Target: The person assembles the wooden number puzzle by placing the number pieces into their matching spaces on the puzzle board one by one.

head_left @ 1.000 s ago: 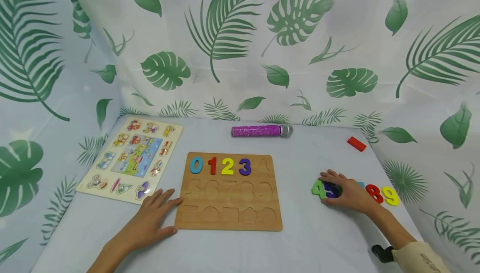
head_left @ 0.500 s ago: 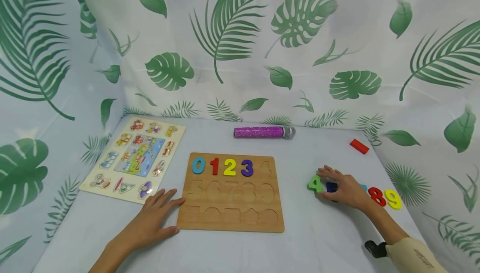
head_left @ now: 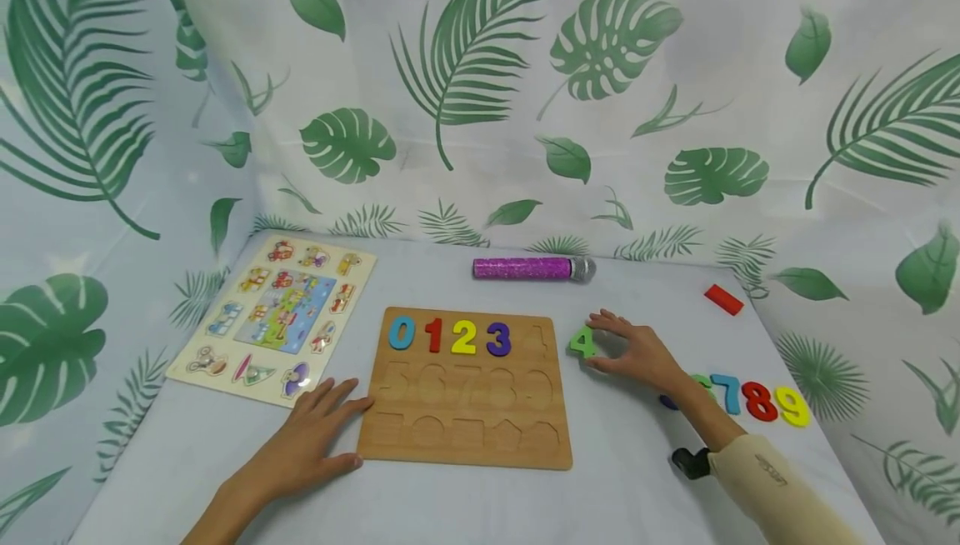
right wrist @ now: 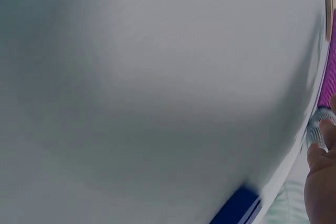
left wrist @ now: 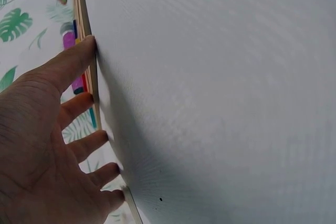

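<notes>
A wooden number board (head_left: 465, 437) lies mid-table, with a blue 0, a red 1, a yellow 2 and a purple 3 (head_left: 498, 339) seated in its top row. Just off its right edge, my right hand (head_left: 633, 356) pinches a green number 4 (head_left: 581, 342) between thumb and fingers. My left hand (head_left: 318, 441), fingers spread, touches the board's left edge; the left wrist view shows the thumb (left wrist: 79, 61) against that edge. In the right wrist view only part of the right hand (right wrist: 323, 177) shows, and the 4 is hidden there.
Right of the board lie a blue 7 (head_left: 726, 393), red 8 (head_left: 761, 402) and yellow 9 (head_left: 792, 406); the forearm partly covers a green and a purple piece. A purple microphone (head_left: 525, 268), a red block (head_left: 723, 299) and a picture puzzle (head_left: 202, 384) lie around.
My right hand has carried the green 4 leftward from the row of loose numbers to beside the board, uncovering the 7. My left hand stays at the board's edge.
</notes>
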`<control>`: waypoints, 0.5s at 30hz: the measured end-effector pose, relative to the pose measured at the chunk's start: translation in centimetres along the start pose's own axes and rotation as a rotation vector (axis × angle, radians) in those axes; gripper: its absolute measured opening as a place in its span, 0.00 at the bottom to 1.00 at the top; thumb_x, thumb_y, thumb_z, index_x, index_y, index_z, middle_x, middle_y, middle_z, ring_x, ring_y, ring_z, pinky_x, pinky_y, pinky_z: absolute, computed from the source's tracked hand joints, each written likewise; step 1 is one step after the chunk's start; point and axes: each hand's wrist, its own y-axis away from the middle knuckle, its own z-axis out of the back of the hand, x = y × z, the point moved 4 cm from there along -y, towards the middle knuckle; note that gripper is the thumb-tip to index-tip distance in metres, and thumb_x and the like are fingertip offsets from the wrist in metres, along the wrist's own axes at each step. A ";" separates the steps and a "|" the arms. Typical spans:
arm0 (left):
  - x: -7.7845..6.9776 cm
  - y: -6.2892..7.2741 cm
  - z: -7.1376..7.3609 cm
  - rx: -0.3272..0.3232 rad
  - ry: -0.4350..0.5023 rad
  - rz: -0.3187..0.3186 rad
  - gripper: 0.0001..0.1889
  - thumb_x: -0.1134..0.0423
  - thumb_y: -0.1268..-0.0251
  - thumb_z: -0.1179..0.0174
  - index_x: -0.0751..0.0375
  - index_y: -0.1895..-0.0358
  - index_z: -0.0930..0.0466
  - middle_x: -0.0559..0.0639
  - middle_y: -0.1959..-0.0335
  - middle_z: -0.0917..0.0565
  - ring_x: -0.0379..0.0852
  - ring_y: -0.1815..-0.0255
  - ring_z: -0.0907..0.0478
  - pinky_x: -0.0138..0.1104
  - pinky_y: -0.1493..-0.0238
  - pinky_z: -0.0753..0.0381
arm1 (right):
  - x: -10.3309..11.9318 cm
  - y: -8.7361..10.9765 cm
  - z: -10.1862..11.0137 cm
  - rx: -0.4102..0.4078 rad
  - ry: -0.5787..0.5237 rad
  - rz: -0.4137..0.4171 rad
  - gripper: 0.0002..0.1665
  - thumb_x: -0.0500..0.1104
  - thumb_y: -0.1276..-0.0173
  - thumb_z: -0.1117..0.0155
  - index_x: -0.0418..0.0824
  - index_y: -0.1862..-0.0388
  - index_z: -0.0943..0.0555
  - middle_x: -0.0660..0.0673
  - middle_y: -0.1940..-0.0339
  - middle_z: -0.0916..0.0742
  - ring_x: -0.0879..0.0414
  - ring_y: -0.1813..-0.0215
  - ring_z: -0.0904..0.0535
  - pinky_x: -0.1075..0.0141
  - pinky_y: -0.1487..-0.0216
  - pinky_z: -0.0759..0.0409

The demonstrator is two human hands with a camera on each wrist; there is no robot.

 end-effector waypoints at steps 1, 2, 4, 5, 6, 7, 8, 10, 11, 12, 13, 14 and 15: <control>0.0 0.0 0.0 -0.001 -0.002 0.000 0.39 0.44 0.45 0.29 0.50 0.29 0.30 0.57 0.25 0.38 0.68 0.25 0.49 0.63 0.29 0.49 | 0.3 -0.4 -0.2 -0.002 0.000 0.007 0.42 0.58 0.47 0.21 0.41 0.36 0.21 0.41 0.32 0.23 0.41 0.27 0.35 0.39 0.30 0.39; 0.0 0.0 0.0 -0.001 -0.003 -0.001 0.39 0.44 0.45 0.29 0.50 0.29 0.30 0.57 0.25 0.38 0.68 0.25 0.49 0.63 0.29 0.49 | 0.5 -0.8 -0.5 -0.007 -0.003 0.017 0.42 0.58 0.47 0.21 0.41 0.37 0.21 0.41 0.33 0.23 0.41 0.28 0.35 0.40 0.30 0.39; 0.0 0.0 0.0 0.001 -0.006 -0.001 0.39 0.44 0.45 0.29 0.49 0.29 0.30 0.57 0.25 0.38 0.68 0.25 0.49 0.64 0.30 0.48 | 1.1 -1.4 -0.9 -0.017 -0.007 0.046 0.41 0.57 0.48 0.20 0.40 0.38 0.20 0.41 0.33 0.22 0.41 0.28 0.33 0.41 0.30 0.38; 0.0 0.0 -0.1 0.002 -0.008 0.000 0.39 0.44 0.45 0.29 0.49 0.29 0.30 0.56 0.25 0.38 0.68 0.25 0.49 0.63 0.30 0.48 | 1.4 -1.8 -1.1 -0.019 -0.010 0.057 0.40 0.56 0.48 0.20 0.40 0.38 0.20 0.40 0.34 0.22 0.41 0.29 0.33 0.41 0.30 0.38; 0.0 0.0 -0.1 0.003 -0.010 0.001 0.39 0.44 0.45 0.29 0.49 0.29 0.30 0.56 0.25 0.38 0.68 0.25 0.49 0.64 0.30 0.48 | 1.6 -2.1 -1.4 -0.019 -0.009 0.069 0.40 0.56 0.48 0.20 0.39 0.39 0.20 0.40 0.34 0.21 0.40 0.29 0.33 0.41 0.30 0.38; 0.1 0.0 -0.1 0.002 -0.011 0.003 0.39 0.43 0.45 0.29 0.49 0.30 0.30 0.56 0.25 0.38 0.68 0.25 0.49 0.64 0.30 0.48 | 1.8 -2.4 -1.6 -0.017 -0.007 0.078 0.40 0.56 0.48 0.20 0.39 0.39 0.20 0.40 0.34 0.21 0.40 0.29 0.33 0.41 0.30 0.38; 0.1 0.0 -0.1 0.001 -0.012 0.003 0.39 0.43 0.45 0.29 0.49 0.30 0.30 0.56 0.25 0.38 0.68 0.25 0.49 0.64 0.30 0.48 | 2.1 -2.6 -1.9 -0.015 -0.008 0.085 0.40 0.56 0.48 0.20 0.39 0.39 0.19 0.40 0.34 0.21 0.39 0.29 0.32 0.41 0.30 0.38; 0.1 0.0 -0.1 -0.004 -0.013 0.001 0.39 0.44 0.45 0.29 0.49 0.30 0.30 0.56 0.25 0.38 0.68 0.25 0.49 0.64 0.30 0.48 | 2.4 -3.2 -2.5 0.000 0.001 0.085 0.41 0.58 0.47 0.21 0.39 0.38 0.19 0.40 0.34 0.22 0.39 0.29 0.33 0.41 0.30 0.38; 0.1 0.0 -0.1 -0.006 -0.013 -0.002 0.39 0.44 0.45 0.29 0.49 0.29 0.30 0.56 0.25 0.38 0.68 0.25 0.49 0.63 0.30 0.48 | 2.7 -3.4 -2.8 0.011 -0.001 0.081 0.41 0.59 0.47 0.21 0.40 0.38 0.20 0.41 0.34 0.22 0.39 0.29 0.33 0.41 0.30 0.39; 0.1 0.0 -0.1 -0.009 -0.013 -0.004 0.39 0.44 0.45 0.29 0.49 0.29 0.30 0.56 0.25 0.38 0.68 0.25 0.49 0.63 0.30 0.48 | 2.9 -3.6 -3.0 0.023 0.003 0.076 0.42 0.60 0.47 0.22 0.41 0.38 0.20 0.41 0.33 0.22 0.40 0.29 0.33 0.41 0.29 0.39; 0.1 0.0 -0.1 -0.012 -0.013 -0.006 0.39 0.44 0.45 0.29 0.49 0.29 0.30 0.56 0.25 0.38 0.68 0.25 0.49 0.63 0.30 0.48 | 3.0 -3.8 -3.3 0.032 0.007 0.072 0.43 0.61 0.47 0.22 0.41 0.37 0.20 0.41 0.33 0.22 0.40 0.29 0.34 0.41 0.29 0.39; 0.1 0.0 -0.1 -0.013 -0.010 -0.008 0.39 0.44 0.45 0.29 0.49 0.29 0.30 0.56 0.25 0.38 0.68 0.25 0.49 0.63 0.29 0.49 | 3.2 -4.0 -3.4 0.041 0.005 0.067 0.43 0.62 0.48 0.22 0.41 0.37 0.20 0.41 0.33 0.22 0.40 0.28 0.34 0.41 0.29 0.40; 0.1 0.0 -0.1 -0.013 -0.007 -0.008 0.39 0.44 0.45 0.29 0.49 0.29 0.30 0.57 0.25 0.38 0.68 0.25 0.49 0.63 0.29 0.49 | 3.4 -4.2 -3.6 0.051 0.007 0.061 0.44 0.62 0.48 0.23 0.42 0.36 0.20 0.42 0.33 0.23 0.41 0.28 0.34 0.42 0.29 0.40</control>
